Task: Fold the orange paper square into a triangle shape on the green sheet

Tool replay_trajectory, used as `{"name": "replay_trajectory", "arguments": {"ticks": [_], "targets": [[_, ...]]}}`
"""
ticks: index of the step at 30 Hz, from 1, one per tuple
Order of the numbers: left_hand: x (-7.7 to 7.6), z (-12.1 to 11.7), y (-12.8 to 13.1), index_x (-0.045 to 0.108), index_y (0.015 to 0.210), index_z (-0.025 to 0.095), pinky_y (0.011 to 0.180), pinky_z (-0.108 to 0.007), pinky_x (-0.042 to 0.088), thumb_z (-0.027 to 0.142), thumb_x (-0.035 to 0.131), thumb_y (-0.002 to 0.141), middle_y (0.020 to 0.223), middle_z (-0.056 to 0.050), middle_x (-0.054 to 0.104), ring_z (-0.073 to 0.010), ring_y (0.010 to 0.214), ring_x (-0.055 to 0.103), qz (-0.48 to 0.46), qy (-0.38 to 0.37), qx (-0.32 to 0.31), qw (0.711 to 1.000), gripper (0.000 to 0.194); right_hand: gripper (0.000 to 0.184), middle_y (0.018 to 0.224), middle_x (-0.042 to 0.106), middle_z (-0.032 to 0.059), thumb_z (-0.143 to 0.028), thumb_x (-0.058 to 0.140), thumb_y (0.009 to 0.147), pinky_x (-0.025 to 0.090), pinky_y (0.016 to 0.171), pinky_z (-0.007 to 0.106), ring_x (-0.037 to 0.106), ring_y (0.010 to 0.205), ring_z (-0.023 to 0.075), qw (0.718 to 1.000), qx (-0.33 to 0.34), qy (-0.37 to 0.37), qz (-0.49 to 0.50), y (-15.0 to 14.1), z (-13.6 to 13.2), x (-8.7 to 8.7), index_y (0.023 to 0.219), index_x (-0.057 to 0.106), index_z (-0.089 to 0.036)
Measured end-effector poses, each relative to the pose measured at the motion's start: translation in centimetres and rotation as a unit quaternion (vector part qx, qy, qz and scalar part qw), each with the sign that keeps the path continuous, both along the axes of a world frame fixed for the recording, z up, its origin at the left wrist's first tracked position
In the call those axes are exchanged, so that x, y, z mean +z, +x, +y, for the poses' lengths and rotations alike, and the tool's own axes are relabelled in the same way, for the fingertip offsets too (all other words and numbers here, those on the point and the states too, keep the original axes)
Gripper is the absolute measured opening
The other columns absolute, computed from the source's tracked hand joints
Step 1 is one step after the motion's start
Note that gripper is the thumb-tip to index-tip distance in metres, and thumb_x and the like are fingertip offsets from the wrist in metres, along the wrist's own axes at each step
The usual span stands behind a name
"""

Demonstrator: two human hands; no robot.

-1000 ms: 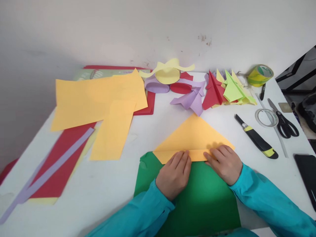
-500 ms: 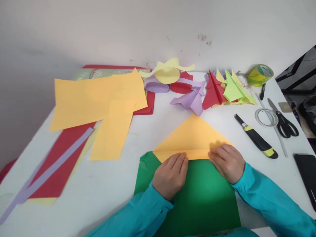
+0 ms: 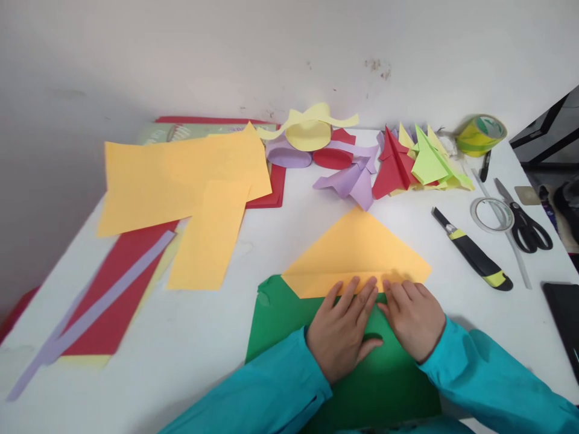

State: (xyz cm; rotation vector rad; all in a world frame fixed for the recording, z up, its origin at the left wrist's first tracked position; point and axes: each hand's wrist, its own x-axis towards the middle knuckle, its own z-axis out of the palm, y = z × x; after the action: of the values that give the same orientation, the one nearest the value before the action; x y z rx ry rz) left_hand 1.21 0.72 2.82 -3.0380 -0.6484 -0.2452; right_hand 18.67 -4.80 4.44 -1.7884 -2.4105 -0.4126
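Note:
A sheet of orange paper [image 3: 357, 247], folded to a point at its far end, has a narrow strip folded over along its near edge. It lies partly over a sheet of green paper [image 3: 280, 319]. My left hand [image 3: 344, 331] presses flat on the folded strip with fingers spread and thumb out to the side. Close beside it, my right hand [image 3: 414, 316] has its fingers bent and held together on the same strip, its thumb near the paper's edge. The fingertips cover part of the fold.
Orange sheets [image 3: 181, 187] and a red sheet [image 3: 113, 301] with a purple strip [image 3: 113, 295] lie left. Behind stand a purple paper plane [image 3: 350, 181], a red paper plane [image 3: 392, 163] and curled paper shapes [image 3: 309, 134]. At right are a utility knife [image 3: 474, 253], tape roll [image 3: 479, 134] and scissors [image 3: 527, 226].
My left hand has slid right along the strip and its fingers have spread flat. My right hand has moved slightly left and nearer, uncovering the paper's right corner.

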Motion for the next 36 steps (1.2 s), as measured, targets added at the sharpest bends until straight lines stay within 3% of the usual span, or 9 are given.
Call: {"name": "replay_trajectory", "arguments": {"ticks": [5,9,12,16,19,22,29,36], "targets": [[0.0,-1.1,0.0,0.048,0.132,0.005,0.098,-0.045,0.035,0.073,0.032,0.083,0.144,-0.019,0.039,-0.0365,0.126,0.041,0.009,0.015,0.081,0.997,0.086,0.03,0.074,0.061,0.0092,-0.025,0.05,0.09,0.032,0.06,0.036,0.049,0.069,0.0201,0.998,-0.05,-0.003,-0.025,-0.4,-0.3,0.1,0.104,0.066,-0.005],[-0.1,-1.3,-0.6,0.047,0.131,-0.003,0.092,-0.049,0.04,0.065,0.041,0.085,0.14,-0.027,0.04,-0.0424,0.123,0.043,0.017,0.022,0.158,0.987,0.083,0.027,0.076,0.063,0.008,-0.029,0.054,0.088,0.032,0.063,0.035,0.05,0.069,0.0191,0.997,-0.079,0.006,-0.005,0.0,-0.3,0.2,0.103,0.068,-0.011],[-0.2,-0.7,-1.0,0.045,0.131,-0.005,0.093,-0.05,0.04,0.06,0.044,0.086,0.141,-0.028,0.038,-0.0445,0.125,0.04,0.004,0.023,0.157,0.987,0.08,0.024,0.074,0.062,0.0058,-0.03,0.058,0.086,0.03,0.065,0.035,0.049,0.069,0.0186,0.996,-0.086,0.026,0.014,0.6,0.1,0.1,0.101,0.069,-0.015],[-0.5,0.6,-0.8,0.044,0.132,-0.005,0.099,-0.047,0.038,0.056,0.045,0.087,0.142,-0.027,0.037,-0.0399,0.127,0.04,-0.022,0.021,0.132,0.991,0.076,0.02,0.067,0.058,0.0045,-0.028,0.057,0.087,0.029,0.065,0.034,0.046,0.068,0.018,0.994,-0.087,0.064,0.013,1.2,0.7,-0.2,0.095,0.07,-0.014],[-0.7,1.0,-0.6,0.043,0.133,-0.006,0.101,-0.045,0.037,0.057,0.042,0.088,0.142,-0.027,0.037,-0.0382,0.129,0.039,-0.025,0.021,0.127,0.991,0.076,0.016,0.078,0.061,0.007,-0.022,0.057,0.087,0.031,0.067,0.034,0.047,0.075,0.0188,0.994,-0.069,0.077,0.025,1.1,1.0,-0.5,0.092,0.069,-0.013],[-0.8,0.5,-0.4,0.043,0.134,-0.001,0.103,-0.049,0.035,0.06,0.043,0.086,0.144,-0.024,0.037,-0.0402,0.133,0.032,-0.022,0.008,0.121,0.992,0.078,0.023,0.093,0.062,0.0092,-0.027,0.06,0.086,0.034,0.074,0.035,0.047,0.085,0.0214,0.997,-0.045,0.057,0.029,0.6,1.1,-0.6,0.103,0.067,-0.014],[-0.4,-1.0,0.1,0.044,0.137,0.011,0.102,-0.059,0.031,0.067,0.055,0.076,0.149,-0.018,0.032,-0.0474,0.136,0.018,0.0,-0.013,0.148,0.989,0.083,0.051,0.098,0.061,0.0105,-0.051,0.068,0.074,0.034,0.075,0.039,0.047,0.085,0.0261,0.998,-0.057,-0.016,0.016,-0.1,0.6,-0.1,0.12,0.061,-0.029],[0.1,-1.0,-0.1,0.043,0.138,0.021,0.096,-0.066,0.03,0.069,0.047,0.079,0.151,-0.011,0.029,-0.0488,0.132,0.025,0.013,-0.028,0.175,0.984,0.076,0.05,0.1,0.061,0.0108,-0.052,0.065,0.076,0.034,0.074,0.039,0.046,0.084,0.0255,0.999,-0.049,-0.021,0.013,0.2,0.6,-0.1,0.121,0.061,-0.031]]}}
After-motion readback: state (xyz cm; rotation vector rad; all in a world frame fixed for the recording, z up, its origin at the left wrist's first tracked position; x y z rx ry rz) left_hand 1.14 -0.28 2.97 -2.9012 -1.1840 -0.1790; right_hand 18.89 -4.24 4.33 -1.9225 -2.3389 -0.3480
